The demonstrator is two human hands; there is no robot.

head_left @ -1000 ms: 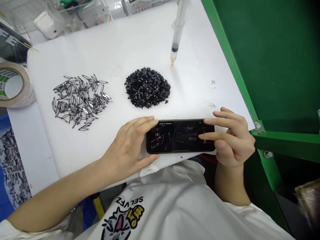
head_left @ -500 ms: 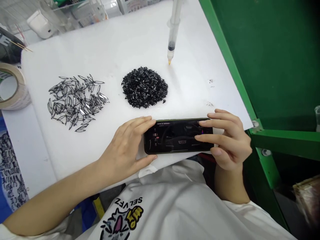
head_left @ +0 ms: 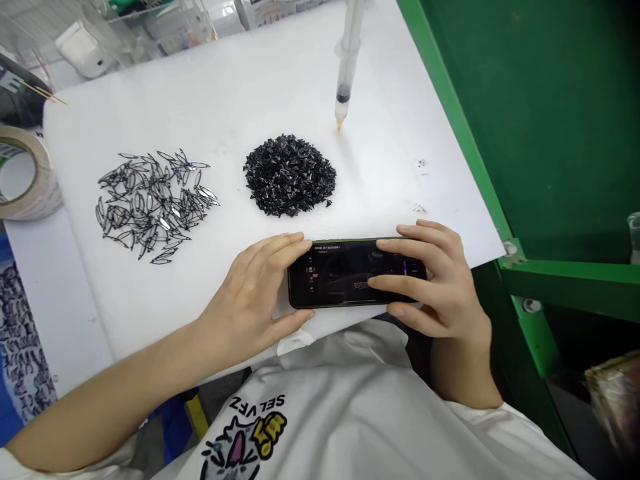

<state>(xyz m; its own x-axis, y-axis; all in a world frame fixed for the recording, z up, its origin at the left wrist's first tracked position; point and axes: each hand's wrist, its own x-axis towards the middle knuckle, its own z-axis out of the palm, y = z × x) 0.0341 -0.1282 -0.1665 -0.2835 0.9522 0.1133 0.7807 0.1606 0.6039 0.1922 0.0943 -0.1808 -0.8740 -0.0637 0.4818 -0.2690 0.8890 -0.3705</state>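
A dark smartphone [head_left: 340,275] lies sideways at the near edge of the white board, its screen lit with a mostly black picture. My left hand [head_left: 250,293] grips the phone's left end, fingers on the top edge and thumb at the bottom corner. Over the right half is my right hand [head_left: 440,280], fingers spread, with two fingertips on or just above the screen. Beyond the phone sits a heap of small black triangular pieces [head_left: 290,177]. Left of it spreads a loose pile of clear, black-rimmed leaf-shaped pieces [head_left: 155,203].
A syringe [head_left: 344,80] with a yellow tip stands tip-down over the white board [head_left: 225,87]. A tape roll [head_left: 30,180] and a white plastic case [head_left: 83,50] are at the left and back. The green metal frame [head_left: 460,133] borders the right side.
My right hand has slid left across the screen, its fingertips now nearer the phone's middle. The picture on the screen has shifted a little. My left hand and the phone stay put.
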